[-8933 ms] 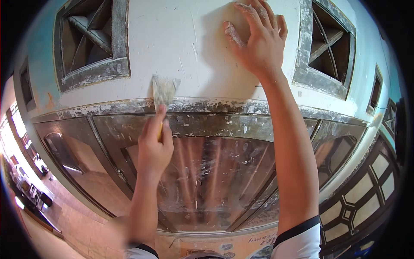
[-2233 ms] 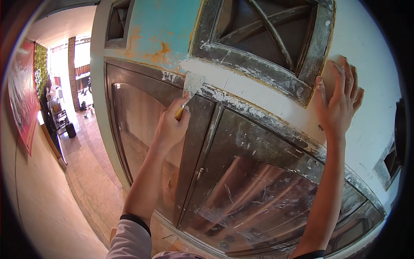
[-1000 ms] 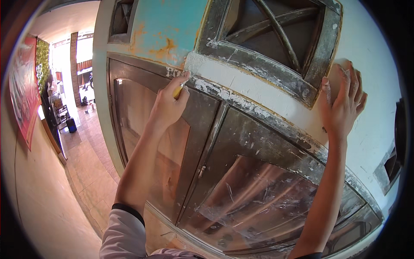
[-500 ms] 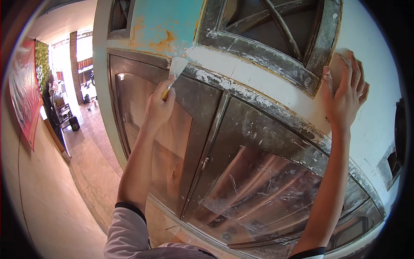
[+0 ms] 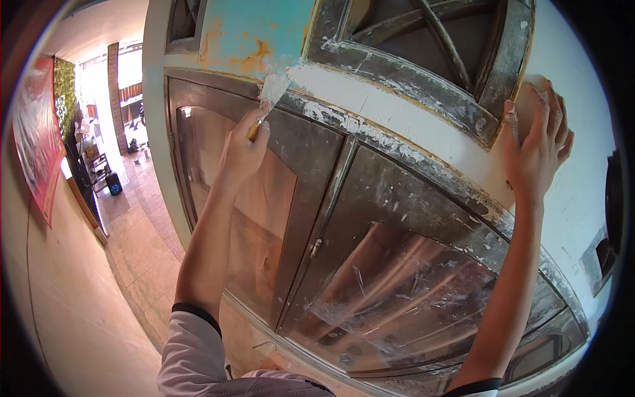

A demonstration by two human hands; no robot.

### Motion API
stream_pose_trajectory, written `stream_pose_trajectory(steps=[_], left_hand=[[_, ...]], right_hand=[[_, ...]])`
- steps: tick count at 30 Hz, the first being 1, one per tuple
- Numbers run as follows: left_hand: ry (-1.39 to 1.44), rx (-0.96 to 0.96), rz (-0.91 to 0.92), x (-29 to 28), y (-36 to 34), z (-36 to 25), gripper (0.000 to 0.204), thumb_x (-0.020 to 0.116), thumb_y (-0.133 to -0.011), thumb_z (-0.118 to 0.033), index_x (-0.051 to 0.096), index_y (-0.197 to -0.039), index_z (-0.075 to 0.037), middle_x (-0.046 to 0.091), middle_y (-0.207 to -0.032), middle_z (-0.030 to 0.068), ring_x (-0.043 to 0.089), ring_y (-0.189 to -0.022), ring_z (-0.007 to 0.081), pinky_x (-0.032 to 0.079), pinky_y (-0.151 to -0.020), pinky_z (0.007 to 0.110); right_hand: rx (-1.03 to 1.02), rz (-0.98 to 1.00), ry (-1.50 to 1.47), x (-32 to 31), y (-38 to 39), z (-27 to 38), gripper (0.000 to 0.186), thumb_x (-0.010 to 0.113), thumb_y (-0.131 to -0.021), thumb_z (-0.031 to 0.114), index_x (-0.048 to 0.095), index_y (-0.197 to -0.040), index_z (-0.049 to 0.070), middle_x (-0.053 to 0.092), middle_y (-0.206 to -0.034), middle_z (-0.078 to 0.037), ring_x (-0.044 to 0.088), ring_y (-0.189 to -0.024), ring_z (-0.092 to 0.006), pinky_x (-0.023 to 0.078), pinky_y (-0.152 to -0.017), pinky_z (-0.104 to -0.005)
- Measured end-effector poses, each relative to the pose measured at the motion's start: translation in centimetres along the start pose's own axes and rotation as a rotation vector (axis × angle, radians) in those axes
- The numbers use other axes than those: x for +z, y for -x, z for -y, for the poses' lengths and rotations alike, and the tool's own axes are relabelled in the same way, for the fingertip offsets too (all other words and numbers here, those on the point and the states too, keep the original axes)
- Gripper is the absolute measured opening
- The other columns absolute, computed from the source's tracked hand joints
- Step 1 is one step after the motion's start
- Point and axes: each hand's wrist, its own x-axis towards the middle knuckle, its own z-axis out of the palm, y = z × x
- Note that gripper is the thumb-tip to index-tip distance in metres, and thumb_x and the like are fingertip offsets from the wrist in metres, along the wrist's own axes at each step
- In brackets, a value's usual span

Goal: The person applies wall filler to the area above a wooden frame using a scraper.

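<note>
The scraper (image 5: 274, 89) is held by its handle (image 5: 254, 130) in the curled left hand (image 5: 242, 152) — blade up and rightward, near the left end of the white strip (image 5: 357, 96); the right hand (image 5: 534, 153) — spread, empty — is placed well apart.

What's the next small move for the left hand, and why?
Probably a short pass of the scraper along the white strip: the left hand grips it with the blade near that strip's ragged left end, just below the turquoise wall, while the right hand is spread elsewhere.
</note>
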Motion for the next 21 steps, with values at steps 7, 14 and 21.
stream_pose_trajectory(steps=[7, 14, 21], left_hand=[[-0.013, 0.065, 0.002, -0.3, 0.2, 1.0, 0.034, 0.059, -0.098, -0.005, 0.062, -0.132, -0.007, 0.069, -0.093, 0.0138, 0.059, -0.078, 0.0102, 0.049, -0.074, 0.027], [-0.035, -0.161, 0.089, -0.8, 0.1, 0.2, 0.033, 0.059, -0.098, -0.005, 0.063, -0.131, -0.006, 0.073, -0.105, 0.0138, 0.062, -0.085, 0.0093, 0.049, -0.079, 0.026], [-0.025, -0.242, 0.135, -1.0, -1.8, -1.2, 0.034, 0.059, -0.098, -0.006, 0.062, -0.132, -0.004, 0.070, -0.125, 0.0146, 0.067, -0.104, 0.0132, 0.049, -0.092, 0.027]], right_hand=[[-0.025, -0.010, -0.021, 0.2, 0.1, -0.2, 0.049, 0.063, -0.097, 0.052, 0.055, -0.138, 0.025, 0.048, -0.152, -0.003, 0.038, -0.145, -0.0256, 0.023, -0.117, -0.0572], [-0.024, -0.010, -0.043, 0.4, 0.2, -0.3, 0.049, 0.064, -0.096, 0.051, 0.056, -0.138, 0.026, 0.048, -0.153, -0.001, 0.037, -0.146, -0.0255, 0.022, -0.118, -0.0584], [-0.004, 0.005, -0.004, 0.1, 0.2, -0.5, 0.049, 0.061, -0.097, 0.053, 0.056, -0.138, 0.026, 0.048, -0.153, -0.001, 0.037, -0.146, -0.0254, 0.022, -0.118, -0.0572]])
